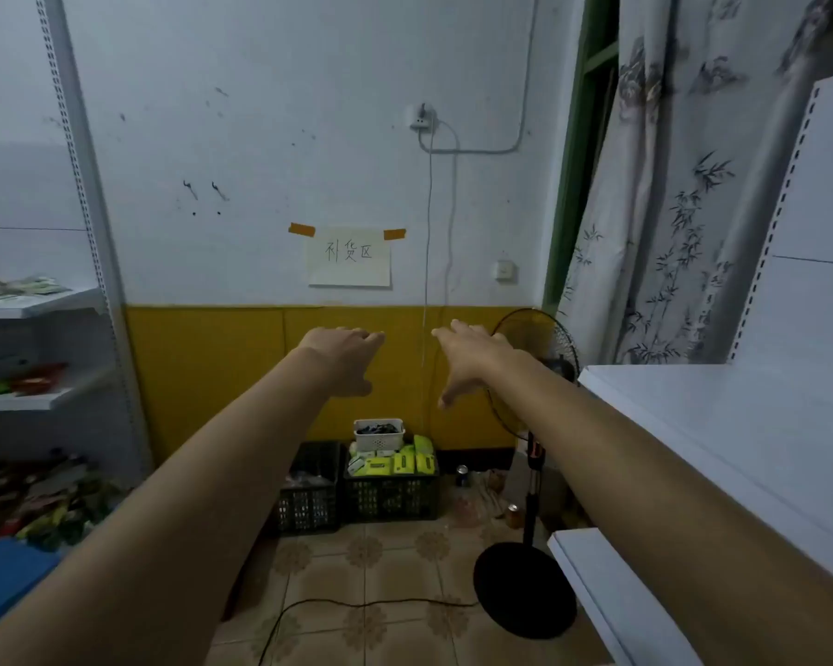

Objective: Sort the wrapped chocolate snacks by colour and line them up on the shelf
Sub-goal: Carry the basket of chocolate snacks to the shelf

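Currently both arms reach straight out toward 12 o'clock, palms down. Left hand (342,358): fingers nearly straight and relaxed, thumb dropped below, holding nothing. Right hand (472,362): same pose, fingers spread slightly, thumb hanging, nothing in it. The hands are level and near each other but not touching.

Wrapped packets (20,382) in red and green lie on the shelving rack (39,401) at 9 o'clock, with more on the tier above and a heap at 8 o'clock. Whether these are the chocolate snacks cannot be told.

White shelf (722,415) at 3 o'clock, beside the right forearm. Black crates (390,497) at 6 o'clock hold yellow-green packs (405,461) and a white basket (378,437). Standing fan (530,473) at 5 o'clock. Paper sign (349,257) on the wall at 12 o'clock.
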The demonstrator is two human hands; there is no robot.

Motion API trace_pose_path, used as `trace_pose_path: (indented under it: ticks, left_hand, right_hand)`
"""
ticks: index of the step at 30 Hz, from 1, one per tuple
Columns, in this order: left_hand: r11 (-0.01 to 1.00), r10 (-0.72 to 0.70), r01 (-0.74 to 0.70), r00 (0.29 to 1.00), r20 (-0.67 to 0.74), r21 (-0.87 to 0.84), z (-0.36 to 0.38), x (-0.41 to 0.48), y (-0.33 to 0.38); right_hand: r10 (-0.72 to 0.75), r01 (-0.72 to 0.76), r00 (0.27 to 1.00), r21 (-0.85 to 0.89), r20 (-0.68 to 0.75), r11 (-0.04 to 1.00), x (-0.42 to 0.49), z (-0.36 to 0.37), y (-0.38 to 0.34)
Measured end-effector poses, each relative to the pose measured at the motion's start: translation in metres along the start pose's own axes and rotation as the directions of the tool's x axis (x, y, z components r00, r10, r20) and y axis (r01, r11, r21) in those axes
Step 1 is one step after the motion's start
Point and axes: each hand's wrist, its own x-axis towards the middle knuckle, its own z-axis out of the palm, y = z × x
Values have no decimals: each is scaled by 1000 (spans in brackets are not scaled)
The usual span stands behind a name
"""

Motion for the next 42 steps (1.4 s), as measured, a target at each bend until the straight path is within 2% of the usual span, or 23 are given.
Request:
trace_pose_path:
  ticks: [6,11,24,29,37,42]
  left_hand:
    - [999,22,-25,995,101,21,55,62,-30]
    - [999,43,-45,991,127,20,100,138,-49]
    - [1000,7,-11,983,182,20,220,394,-103]
    - [999,-36,43,961,275,-19,272,466,-131]
    - [996,3,29,933,359,-85,395,615,-179]
    - [986,39,37,893,448,-160,500,716,-218]
  right_hand:
    - [50,-50,997,-1,60,999,78,40,3]
    - [54,-53,995,-14,79,998,161,76,20]
    - [-2,4,991,-13,131,1000,452,148,99]
    - [-62,58,974,24,219,998,543,186,110]
    - [-50,28,955,78,293,997,717,275,132]
    - [11,-70,923,142,383,987,831,364,133]
